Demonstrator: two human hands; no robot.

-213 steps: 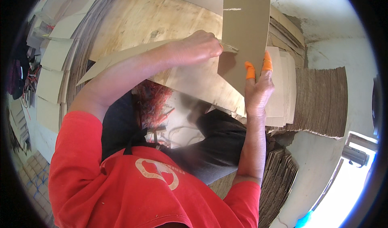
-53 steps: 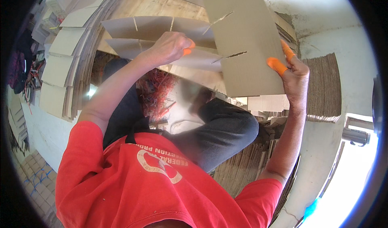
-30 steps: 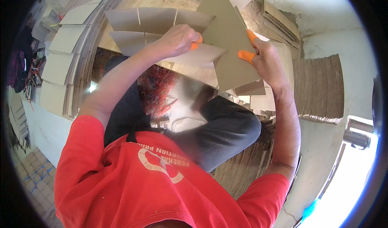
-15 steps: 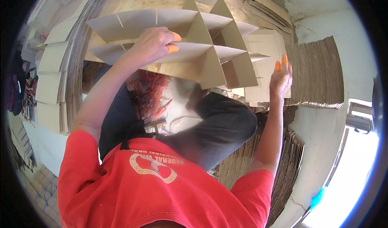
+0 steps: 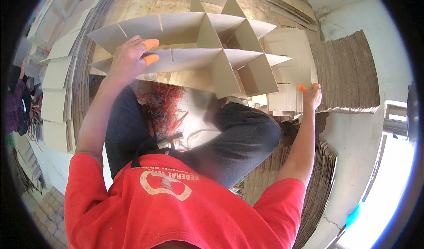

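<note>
A partly interlocked cardboard divider (image 5: 190,60) stands before me, its long slotted strips crossed by two shorter ones towards the right. My left hand (image 5: 129,60), with orange covers on two fingertips, is closed on the upper edge of the nearer long strip, left of the crossings. Open slots show in the left part of both long strips. To the right, my right hand (image 5: 312,96) is closed at the right edge of a flat pale cardboard sheet (image 5: 285,85), an orange-covered fingertip lying on top. Its other fingertips are partly hidden.
A tall stack of cardboard strips (image 5: 346,74) stands at the right by the wall; another stack (image 5: 324,169) is nearer me. Layered cardboard (image 5: 56,76) lines the left side. Red stringy scraps (image 5: 163,103) lie between my legs, below the wooden work surface (image 5: 132,8).
My left hand has slid left along the near strip, and the divider has shifted slightly left. My right hand has moved down, and its raised fingers have curled at the sheet's edge.
</note>
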